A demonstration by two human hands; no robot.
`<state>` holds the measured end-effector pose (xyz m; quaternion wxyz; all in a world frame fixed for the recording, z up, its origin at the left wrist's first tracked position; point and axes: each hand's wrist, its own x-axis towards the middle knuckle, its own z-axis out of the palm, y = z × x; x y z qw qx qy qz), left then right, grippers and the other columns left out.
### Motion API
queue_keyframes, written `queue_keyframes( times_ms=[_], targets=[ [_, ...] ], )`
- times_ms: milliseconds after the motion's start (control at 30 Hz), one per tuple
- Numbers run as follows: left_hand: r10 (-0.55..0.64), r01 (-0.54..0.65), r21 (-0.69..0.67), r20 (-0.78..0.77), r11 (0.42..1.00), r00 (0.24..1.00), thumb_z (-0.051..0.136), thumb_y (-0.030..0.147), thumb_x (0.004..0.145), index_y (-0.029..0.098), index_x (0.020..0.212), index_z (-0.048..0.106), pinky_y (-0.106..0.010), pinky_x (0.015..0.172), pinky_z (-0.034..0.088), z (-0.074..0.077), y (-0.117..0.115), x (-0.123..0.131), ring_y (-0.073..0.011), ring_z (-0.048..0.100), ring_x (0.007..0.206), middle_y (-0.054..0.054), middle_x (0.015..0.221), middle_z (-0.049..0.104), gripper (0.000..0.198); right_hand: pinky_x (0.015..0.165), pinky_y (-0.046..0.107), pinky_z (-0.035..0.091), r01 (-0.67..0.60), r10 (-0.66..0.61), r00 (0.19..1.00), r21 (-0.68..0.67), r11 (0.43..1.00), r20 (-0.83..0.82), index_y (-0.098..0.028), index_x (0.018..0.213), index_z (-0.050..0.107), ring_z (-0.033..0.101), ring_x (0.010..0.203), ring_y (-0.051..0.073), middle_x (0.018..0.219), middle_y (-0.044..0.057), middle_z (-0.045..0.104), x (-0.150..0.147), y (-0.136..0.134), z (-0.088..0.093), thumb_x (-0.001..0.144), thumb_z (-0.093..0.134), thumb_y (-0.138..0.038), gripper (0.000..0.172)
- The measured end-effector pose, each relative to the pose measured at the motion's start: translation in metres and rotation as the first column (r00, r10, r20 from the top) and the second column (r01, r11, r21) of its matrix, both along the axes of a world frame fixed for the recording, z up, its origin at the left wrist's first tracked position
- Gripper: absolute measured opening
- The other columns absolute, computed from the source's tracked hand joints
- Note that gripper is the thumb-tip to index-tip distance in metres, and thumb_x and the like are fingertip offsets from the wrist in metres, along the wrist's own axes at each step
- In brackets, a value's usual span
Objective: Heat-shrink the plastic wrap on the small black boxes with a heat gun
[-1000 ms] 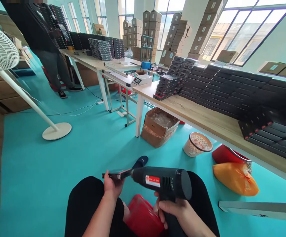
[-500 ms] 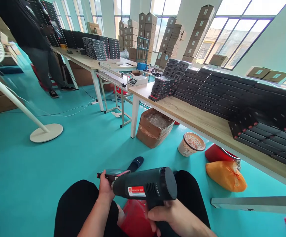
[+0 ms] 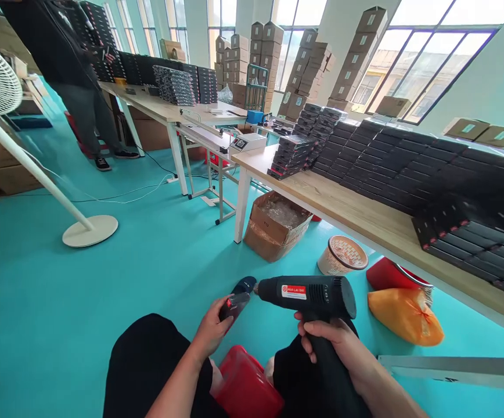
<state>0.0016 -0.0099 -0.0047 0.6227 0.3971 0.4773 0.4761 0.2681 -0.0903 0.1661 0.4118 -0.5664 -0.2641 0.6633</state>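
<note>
My right hand (image 3: 328,337) is wrapped round the handle of a dark heat gun (image 3: 308,293), a red and white label on its barrel. The nozzle points left, close to a small black box (image 3: 236,306) with a red mark. Shiny clear film seems to cover that box. My left hand (image 3: 211,325) grips the box by its near left side and holds it tilted above the floor. Below, between my knees, is a red plastic stool or bin (image 3: 249,383); its exact kind I cannot tell.
A long table (image 3: 360,215) on the right carries stacked black boxes (image 3: 391,162). Beneath it stand a carton (image 3: 273,226) of clear film, a wastebasket (image 3: 341,255) and an orange bag (image 3: 404,316). A white fan (image 3: 89,229) and a standing person (image 3: 73,87) are at left.
The heat gun has moved right, away from my left hand. My left hand has turned the box from lying flat to tilted, its end facing the nozzle.
</note>
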Motion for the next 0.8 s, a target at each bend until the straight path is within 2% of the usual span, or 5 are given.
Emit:
queue_keyframes(
  times_ms=[100, 233, 333, 500, 800],
  targets=[
    [-0.003, 0.002, -0.051, -0.004, 0.999, 1.000, 0.074, 0.007, 0.060, 0.021, 0.104, 0.072, -0.033, 0.082, 0.051, -0.002, 0.001, -0.004, -0.0260, 0.066, 0.094, -0.005, 0.097, 0.073, 0.045, 0.048, 0.026, 0.042, -0.074, 0.073, 0.997, -0.029, 0.997, -0.017, -0.011, 0.092, 0.071, 0.054, 0.054, 0.013, 0.072, 0.003, 0.062, 0.009, -0.001, 0.005, 0.069, 0.071, -0.030, 0.031],
    [-0.059, 0.054, -0.048, -0.108, 0.997, 0.992, 0.073, 0.013, 0.065, 0.020, 0.094, 0.071, -0.028, 0.064, 0.048, 0.001, 0.000, -0.003, -0.0202, 0.061, 0.073, -0.001, 0.079, 0.069, 0.029, 0.048, 0.026, 0.042, -0.147, 0.144, 0.988, -0.036, 0.989, -0.063, -0.012, 0.092, 0.070, 0.056, 0.055, 0.014, 0.073, 0.003, 0.063, 0.021, 0.002, 0.009, 0.067, 0.072, -0.029, 0.031],
    [-0.060, 0.059, -0.010, -0.081, 0.998, 0.995, 0.079, 0.017, 0.067, 0.020, 0.086, 0.072, -0.028, 0.067, 0.046, 0.010, -0.001, 0.000, -0.0198, 0.058, 0.073, -0.002, 0.076, 0.067, 0.020, 0.048, 0.025, 0.043, -0.100, 0.098, 0.995, -0.052, 0.994, -0.033, -0.012, 0.092, 0.069, 0.055, 0.056, 0.013, 0.073, 0.002, 0.063, 0.029, 0.009, 0.009, 0.069, 0.072, -0.029, 0.029],
    [-0.044, 0.044, 0.003, -0.087, 0.999, 0.995, 0.080, 0.019, 0.066, 0.021, 0.086, 0.074, -0.031, 0.077, 0.046, 0.019, -0.001, 0.001, -0.0218, 0.059, 0.080, -0.002, 0.080, 0.068, 0.020, 0.047, 0.025, 0.043, -0.170, 0.165, 0.984, -0.078, 0.982, -0.069, -0.012, 0.092, 0.069, 0.057, 0.055, 0.014, 0.073, 0.003, 0.065, 0.038, 0.021, 0.009, 0.068, 0.073, -0.028, 0.030],
    [0.048, -0.044, 0.030, -0.124, 0.999, 0.991, 0.076, 0.008, 0.061, 0.021, 0.083, 0.075, -0.033, 0.090, 0.045, 0.010, 0.001, -0.003, -0.0244, 0.061, 0.088, -0.002, 0.083, 0.069, 0.025, 0.044, 0.023, 0.044, -0.194, 0.191, 0.981, -0.096, 0.976, -0.033, -0.012, 0.086, 0.068, 0.059, 0.053, 0.014, 0.070, 0.004, 0.067, 0.026, 0.024, 0.012, 0.067, 0.069, -0.027, 0.024]
  ],
)
